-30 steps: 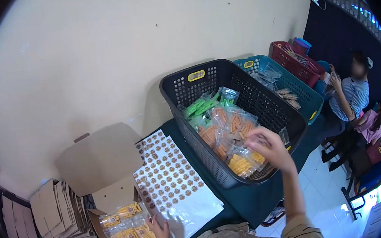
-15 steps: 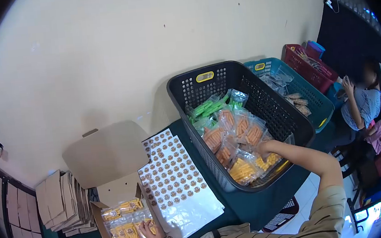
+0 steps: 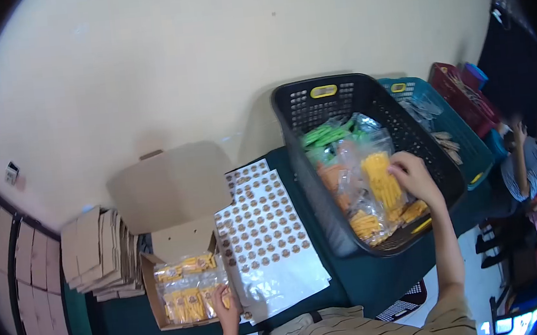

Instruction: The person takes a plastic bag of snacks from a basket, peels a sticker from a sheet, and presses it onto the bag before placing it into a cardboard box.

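Over the black basket (image 3: 318,208), my right hand (image 3: 413,176) is closed on a clear bag of yellow sticks (image 3: 379,176), which hangs above other bags. Bags of green sticks (image 3: 329,136) and orange sticks (image 3: 332,177) lie deeper in the basket. My left hand (image 3: 225,304) rests at the right side of an open cardboard box (image 3: 153,295), its fingers curled over a small yellow packet inside. More labelled yellow packets (image 3: 188,304) fill the box in rows.
Sheets of round stickers (image 3: 268,232) lie between box and basket. Stacked flat cardboard (image 3: 99,255) stands left of the box. A teal basket (image 3: 474,154) and a maroon basket (image 3: 454,85) stand at right, near a person in a striped top (image 3: 530,168).
My right hand has risen from among the bags with a bag of yellow sticks. My left hand stays at the box. The whole view has shifted.
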The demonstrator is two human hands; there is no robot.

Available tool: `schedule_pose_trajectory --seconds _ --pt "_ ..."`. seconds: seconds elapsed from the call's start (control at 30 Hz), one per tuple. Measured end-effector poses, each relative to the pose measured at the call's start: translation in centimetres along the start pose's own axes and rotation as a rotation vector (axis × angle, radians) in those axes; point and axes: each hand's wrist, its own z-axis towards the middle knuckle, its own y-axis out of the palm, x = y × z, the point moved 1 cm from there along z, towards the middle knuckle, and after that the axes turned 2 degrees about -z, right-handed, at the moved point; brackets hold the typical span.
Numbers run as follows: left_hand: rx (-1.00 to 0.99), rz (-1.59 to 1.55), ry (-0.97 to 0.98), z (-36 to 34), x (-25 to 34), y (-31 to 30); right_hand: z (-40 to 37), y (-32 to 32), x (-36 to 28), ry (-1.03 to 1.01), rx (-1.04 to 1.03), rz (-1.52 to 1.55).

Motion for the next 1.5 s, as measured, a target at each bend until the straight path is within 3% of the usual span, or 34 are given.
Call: schedule_pose_trajectory --seconds 0.13,0.2,0.23,0.27,0.3,0.37,0.47,0.53,0.63,0.7,0.77,0.83,0.9,0.97,1.1,1.5 --pt "-0.021 -0.162 -0.034 1.1 0.0 -0.2 -3.3 -0.5 -9.0 0.031 0.363 0.452" --pt "-0.099 -0.452 -0.166 1.8 2.5 -0.4 -4.7 1.0 -13.4 -0.010 0.356 0.685" --pt "-0.107 -0.530 -0.141 2.1 3.5 -0.4 -5.5 2.3 -14.4 -0.031 0.307 0.628" --pt "-0.151 -0.601 -0.134 2.5 5.5 -0.7 -6.2 4.4 -15.3 -0.004 0.195 0.757" --pt "-0.203 -0.715 -0.152 2.5 6.2 -0.9 -6.2 5.8 -16.0 -0.145 0.014 0.533" --pt "-0.345 -0.952 -0.185 2.4 8.3 -1.9 -6.3 11.4 -17.7 -0.072 -0.257 0.838" --pt "-0.365 -0.694 -0.150 1.3 4.9 -1.8 -7.5 21.3 -17.2 0.037 -0.548 1.098" --pt "-0.429 -0.789 -0.176 1.4 7.3 -2.9 -8.1 25.3 -17.1 0.053 -0.626 1.137" --pt "-0.286 -0.722 -0.237 1.3 7.2 -3.8 -6.8 28.5 -17.4 0.187 -0.809 1.221" --pt "-0.151 -0.519 -0.353 1.2 3.9 -4.8 -6.3 32.4 -15.8 0.298 -0.798 1.139" --pt "-0.074 -0.585 -0.331 1.6 3.4 -6.0 -7.2 39.4 -12.5 0.408 -0.784 1.058" --pt "0.050 -0.695 -0.289 2.3 3.5 -6.9 -10.1 47.5 -8.8 0.280 -0.518 0.579" --pt "0.092 -0.676 -0.292 2.6 2.4 -7.7 -10.9 47.2 -11.1 0.266 -0.506 0.267" --pt "0.118 -0.627 -0.337 3.0 2.3 -8.9 -11.8 47.1 -13.1 0.087 -0.447 -0.019" --pt "0.125 -0.678 -0.335 3.9 1.7 -9.6 -13.5 48.6 -14.5 0.023 -0.290 -0.124" --pt "0.067 -0.671 -0.301 6.6 0.7 -11.6 -13.8 49.5 -14.0 0.175 -0.275 -0.033"
